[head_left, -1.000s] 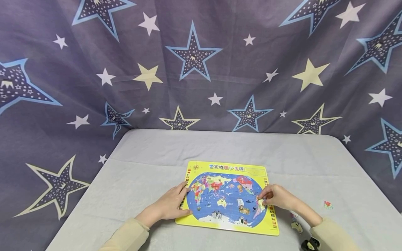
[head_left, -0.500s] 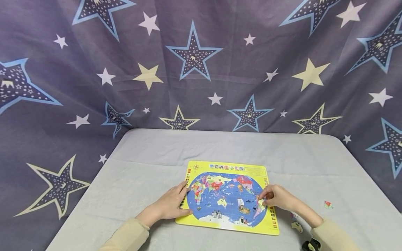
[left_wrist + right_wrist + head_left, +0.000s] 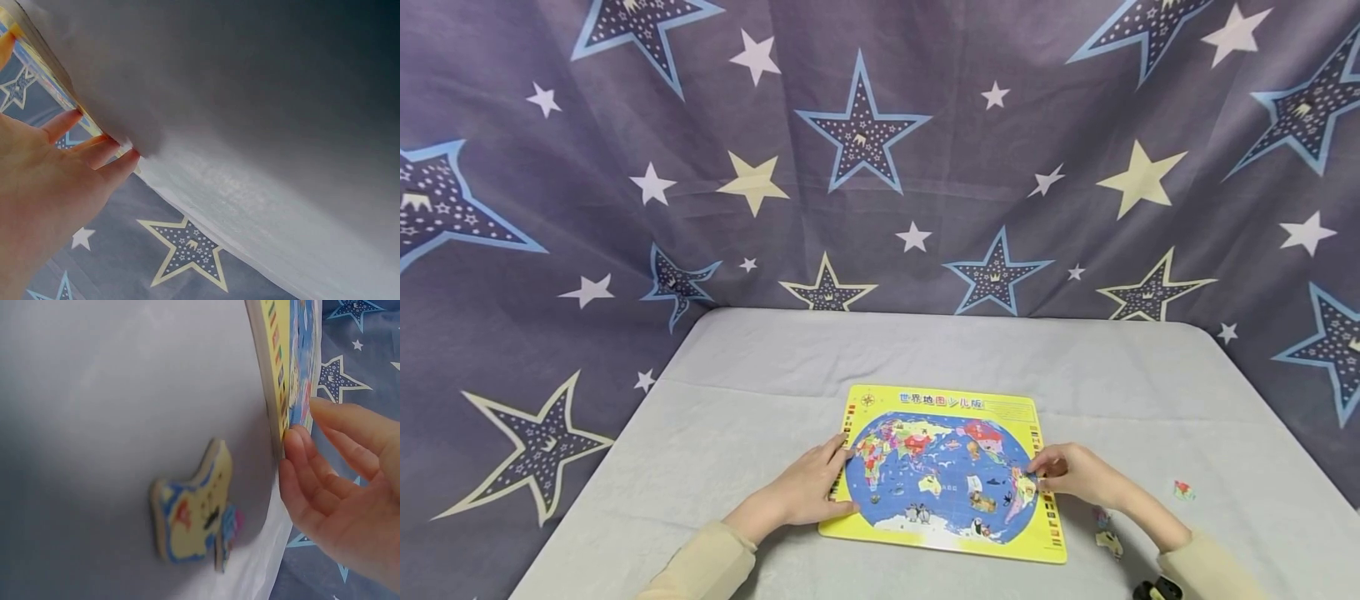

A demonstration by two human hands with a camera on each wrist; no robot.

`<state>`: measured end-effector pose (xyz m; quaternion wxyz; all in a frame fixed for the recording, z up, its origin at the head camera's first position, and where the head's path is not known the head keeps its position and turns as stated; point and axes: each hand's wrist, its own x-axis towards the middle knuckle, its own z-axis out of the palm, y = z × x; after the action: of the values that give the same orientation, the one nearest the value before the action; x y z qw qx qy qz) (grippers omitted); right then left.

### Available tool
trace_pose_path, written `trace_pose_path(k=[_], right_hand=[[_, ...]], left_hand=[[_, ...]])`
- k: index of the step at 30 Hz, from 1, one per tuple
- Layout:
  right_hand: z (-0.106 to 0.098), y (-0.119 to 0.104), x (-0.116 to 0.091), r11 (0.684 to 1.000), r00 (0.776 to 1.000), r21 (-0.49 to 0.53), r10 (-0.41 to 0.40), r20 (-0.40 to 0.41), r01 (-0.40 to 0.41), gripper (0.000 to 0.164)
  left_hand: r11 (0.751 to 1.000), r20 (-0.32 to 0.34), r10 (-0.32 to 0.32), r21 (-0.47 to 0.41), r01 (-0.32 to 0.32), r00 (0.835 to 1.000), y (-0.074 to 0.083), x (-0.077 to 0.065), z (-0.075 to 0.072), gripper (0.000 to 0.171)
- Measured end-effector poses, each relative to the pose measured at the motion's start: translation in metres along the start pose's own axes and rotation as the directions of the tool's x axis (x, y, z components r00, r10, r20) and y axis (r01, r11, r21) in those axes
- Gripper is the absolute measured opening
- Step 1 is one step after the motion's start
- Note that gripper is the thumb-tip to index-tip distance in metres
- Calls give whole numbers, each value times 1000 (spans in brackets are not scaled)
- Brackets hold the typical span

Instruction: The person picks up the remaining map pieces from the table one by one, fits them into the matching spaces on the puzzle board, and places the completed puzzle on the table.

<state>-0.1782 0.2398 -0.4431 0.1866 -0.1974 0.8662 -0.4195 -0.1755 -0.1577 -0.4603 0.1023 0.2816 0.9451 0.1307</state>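
Note:
A yellow-bordered world map puzzle board [image 3: 1030, 546] lies flat on the grey-covered table. My left hand [image 3: 808, 483] rests on its left edge with the fingers extended; in the left wrist view the fingertips [image 3: 128, 156] touch that edge. At the opposite side, my right hand [image 3: 1078, 475] touches the board beside the South America part [image 3: 1024, 487] of the map. Its fingers are loosely bent, and the right wrist view has no loose piece between thumb and fingers. Close to the right forearm lie a cream-coloured puzzle piece [image 3: 194, 512] and a smaller blue-and-pink piece [image 3: 230, 522].
Farther right on the tabletop [image 3: 760, 358] is a small red-and-green puzzle piece [image 3: 1183, 490]. A black object [image 3: 1157, 589] shows under the right sleeve. Behind the table hangs a dark curtain [image 3: 910, 292] printed with stars.
My right hand has drawn back slightly to the right, off the South America part, so more of it shows. The left hand and the board have stayed put.

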Motion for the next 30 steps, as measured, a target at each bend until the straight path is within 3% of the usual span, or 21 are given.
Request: trace_pose_path(k=[7, 19, 30], right_hand=[[-5, 4, -7, 999, 999, -27, -39, -37, 38, 19], [-14, 9, -22, 994, 994, -104, 9, -107, -20, 23], [-26, 19, -38, 993, 986, -120, -21, -162, 2, 25]], left_hand=[[1000, 5, -6, -4, 6, 1000, 0, 0, 0, 78], [1000, 8, -5, -6, 5, 1000, -1, 0, 0, 79], [1000, -1, 0, 0, 0, 1000, -2, 0, 2, 79]])
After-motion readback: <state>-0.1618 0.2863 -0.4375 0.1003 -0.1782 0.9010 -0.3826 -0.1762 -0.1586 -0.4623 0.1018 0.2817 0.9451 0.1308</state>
